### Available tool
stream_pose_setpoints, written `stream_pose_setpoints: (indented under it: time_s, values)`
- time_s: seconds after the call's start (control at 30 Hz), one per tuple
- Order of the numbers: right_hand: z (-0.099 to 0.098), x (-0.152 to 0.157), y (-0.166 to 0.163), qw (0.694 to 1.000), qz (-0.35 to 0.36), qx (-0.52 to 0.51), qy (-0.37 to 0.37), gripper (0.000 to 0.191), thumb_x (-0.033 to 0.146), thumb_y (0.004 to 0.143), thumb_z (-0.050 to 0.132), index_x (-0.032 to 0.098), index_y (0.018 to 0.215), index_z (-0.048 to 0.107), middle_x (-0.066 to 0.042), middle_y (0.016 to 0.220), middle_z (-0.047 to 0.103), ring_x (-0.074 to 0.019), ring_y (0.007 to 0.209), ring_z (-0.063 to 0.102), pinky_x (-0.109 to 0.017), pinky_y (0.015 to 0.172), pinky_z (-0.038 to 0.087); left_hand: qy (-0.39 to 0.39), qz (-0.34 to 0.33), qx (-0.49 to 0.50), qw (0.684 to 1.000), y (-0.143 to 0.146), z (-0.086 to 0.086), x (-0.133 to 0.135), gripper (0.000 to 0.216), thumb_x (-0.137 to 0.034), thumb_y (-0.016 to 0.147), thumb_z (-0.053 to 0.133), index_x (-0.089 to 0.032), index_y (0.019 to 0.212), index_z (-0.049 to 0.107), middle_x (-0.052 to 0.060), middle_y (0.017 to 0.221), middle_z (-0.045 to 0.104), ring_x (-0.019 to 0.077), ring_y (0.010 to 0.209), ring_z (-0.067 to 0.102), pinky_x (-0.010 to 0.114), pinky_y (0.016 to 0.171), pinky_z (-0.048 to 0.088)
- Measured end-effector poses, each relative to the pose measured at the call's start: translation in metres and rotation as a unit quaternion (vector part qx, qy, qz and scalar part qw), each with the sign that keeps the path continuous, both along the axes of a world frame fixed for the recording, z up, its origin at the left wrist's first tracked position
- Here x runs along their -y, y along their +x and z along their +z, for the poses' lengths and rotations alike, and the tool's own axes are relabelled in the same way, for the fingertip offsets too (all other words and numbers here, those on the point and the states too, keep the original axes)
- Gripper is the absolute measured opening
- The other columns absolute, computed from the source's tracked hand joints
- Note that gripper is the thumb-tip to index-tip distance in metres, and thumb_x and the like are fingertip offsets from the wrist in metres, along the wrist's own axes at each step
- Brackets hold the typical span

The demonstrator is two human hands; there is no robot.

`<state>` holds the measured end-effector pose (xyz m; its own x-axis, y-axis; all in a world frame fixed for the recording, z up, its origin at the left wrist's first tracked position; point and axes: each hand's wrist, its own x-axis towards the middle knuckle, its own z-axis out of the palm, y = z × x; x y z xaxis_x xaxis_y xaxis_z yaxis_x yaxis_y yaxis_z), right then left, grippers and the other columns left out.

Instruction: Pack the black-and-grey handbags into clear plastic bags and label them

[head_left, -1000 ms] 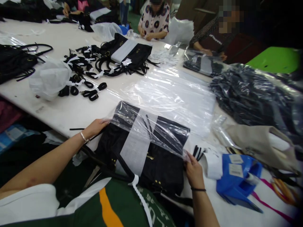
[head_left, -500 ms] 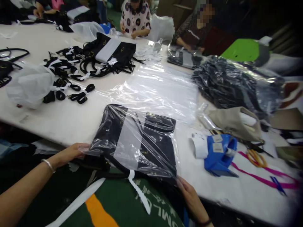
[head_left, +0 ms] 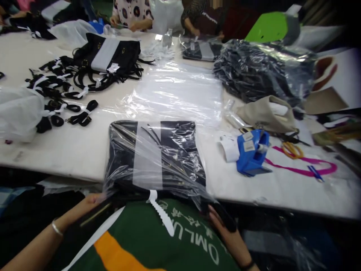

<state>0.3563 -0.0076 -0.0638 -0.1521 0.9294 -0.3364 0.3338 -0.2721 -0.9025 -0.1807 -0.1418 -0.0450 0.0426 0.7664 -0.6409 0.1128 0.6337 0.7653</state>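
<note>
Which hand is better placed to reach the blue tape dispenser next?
Probably the right hand: it grips the clear plastic bag on the blue tape dispenser's side, while the left hand holds the far corner.

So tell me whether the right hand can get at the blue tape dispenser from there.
Probably yes: the right hand grips the bagged bag's corner, and bare table lies between it and the blue tape dispenser.

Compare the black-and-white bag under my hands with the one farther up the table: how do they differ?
The near bag is sheathed in clear plastic; the far bag lies bare. The near bag sits at the table edge, with the left hand and right hand at its open end; nobody touches the far bag. Both are black with a white band.
</note>
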Motion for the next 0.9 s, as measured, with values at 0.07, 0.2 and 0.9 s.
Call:
stream_pose_setpoints:
  time_s: [0.07,0.2,0.9]
  values:
    - [0.016,-0.034,-0.019,0.999,-0.035,-0.012,0.038,0.040,0.055,0.075,0.075,0.026,0.102,0.080,-0.010,0.101,0.078,-0.0303,0.091,0.076,-0.049,0.088,0.063,0.089,0.066,-0.067,0.992,0.012,0.014,-0.043,0.042,-0.063,0.058,0.080,-0.030,0.083,0.079,0.006,0.096,0.077,0.0329,0.096,0.070,0.051,0.094,0.056]
    - [0.038,-0.126,-0.059,0.962,-0.118,-0.165,0.184,0.052,0.052,0.079,0.076,0.015,0.116,0.070,-0.010,0.103,0.076,-0.0224,0.092,0.075,-0.043,0.087,0.062,0.304,0.248,-0.108,0.913,0.026,0.045,-0.155,0.049,-0.061,0.076,0.069,-0.015,0.092,0.071,0.008,0.075,0.072,0.0268,0.085,0.071,0.048,0.091,0.057]
    - [0.041,-0.126,-0.280,0.814,0.337,0.198,0.429,0.049,0.011,0.094,0.045,0.010,0.142,0.057,-0.015,0.145,0.056,-0.0262,0.140,0.046,-0.043,0.119,0.036,0.320,0.268,-0.441,0.794,-0.006,0.015,-0.198,0.017,-0.022,0.081,0.050,-0.019,0.083,0.067,0.001,0.060,0.059,0.0174,0.061,0.056,0.026,0.066,0.039]
